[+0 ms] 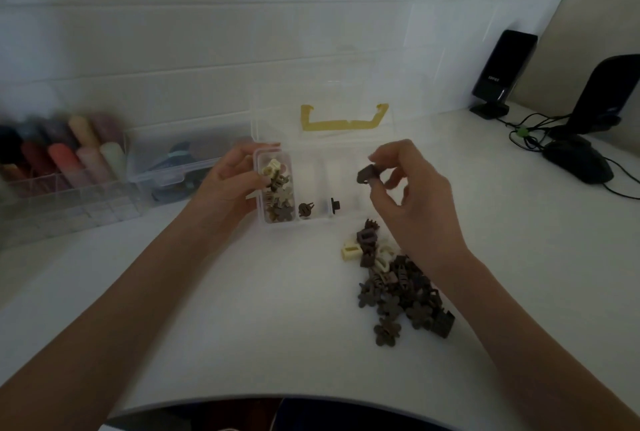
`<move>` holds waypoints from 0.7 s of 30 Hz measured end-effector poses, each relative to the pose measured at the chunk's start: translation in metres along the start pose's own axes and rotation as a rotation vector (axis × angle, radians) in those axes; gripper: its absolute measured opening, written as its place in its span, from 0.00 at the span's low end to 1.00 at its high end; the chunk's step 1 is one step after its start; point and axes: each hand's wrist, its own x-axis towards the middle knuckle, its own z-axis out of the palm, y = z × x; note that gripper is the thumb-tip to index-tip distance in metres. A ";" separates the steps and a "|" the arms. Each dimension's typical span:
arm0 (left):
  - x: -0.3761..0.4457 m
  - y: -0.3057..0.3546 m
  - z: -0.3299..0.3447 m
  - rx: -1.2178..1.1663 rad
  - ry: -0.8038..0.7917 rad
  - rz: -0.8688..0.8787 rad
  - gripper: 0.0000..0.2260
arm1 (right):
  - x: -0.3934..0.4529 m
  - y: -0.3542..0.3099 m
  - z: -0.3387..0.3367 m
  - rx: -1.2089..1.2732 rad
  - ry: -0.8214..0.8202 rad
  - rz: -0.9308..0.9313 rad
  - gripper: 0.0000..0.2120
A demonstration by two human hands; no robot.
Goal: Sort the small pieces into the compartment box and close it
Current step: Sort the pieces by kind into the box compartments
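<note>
— On the white table [242, 292], from the head view, what's she got?
— Clear compartment box [311, 188], lid [346, 111] standing open with a yellow handle [343, 120]. Left hand [235, 181] grips the box's left end, fingers curled round its wall.
— And the right?
— Right hand [408, 195] pinches one dark brown piece [367, 174] above the right-hand compartments.
— Anything sorted?
— Leftmost compartment holds a heap of beige and brown pieces [277, 193]; one brown piece [305, 209] sits in the next, a black one [335, 203] beyond.
— The rest?
— Loose pile [398, 281] on the table just in front of the box, under the right wrist. Blurred organizer of coloured rolls [62, 156] far left, black speakers [498, 73] far right.
</note>
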 end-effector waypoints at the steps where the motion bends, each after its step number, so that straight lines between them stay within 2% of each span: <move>1: 0.000 0.000 0.000 -0.002 -0.002 -0.001 0.21 | 0.000 0.000 0.001 0.006 0.019 -0.026 0.10; 6: 0.000 0.000 0.000 0.004 -0.005 -0.002 0.20 | 0.000 0.012 0.021 -0.169 -0.032 -0.166 0.04; 10: -0.001 0.000 0.000 0.010 -0.010 -0.006 0.20 | -0.001 0.012 0.008 -0.108 -0.010 -0.180 0.13; 12: 0.000 0.000 -0.001 0.000 -0.001 -0.012 0.21 | -0.003 0.008 -0.008 -0.020 -0.114 -0.177 0.14; 14: 0.001 0.000 -0.001 -0.006 0.014 -0.015 0.20 | -0.004 0.005 -0.021 -0.009 -0.287 -0.144 0.13; 17: 0.002 -0.002 -0.002 -0.007 0.017 -0.018 0.20 | -0.004 0.004 -0.029 -0.215 -0.529 -0.118 0.15; 19: 0.001 -0.001 -0.003 -0.009 0.009 -0.019 0.21 | -0.006 0.001 -0.027 -0.327 -0.587 -0.135 0.12; 21: 0.001 -0.001 -0.003 -0.007 0.000 -0.015 0.21 | -0.008 -0.003 -0.024 -0.360 -0.576 -0.143 0.09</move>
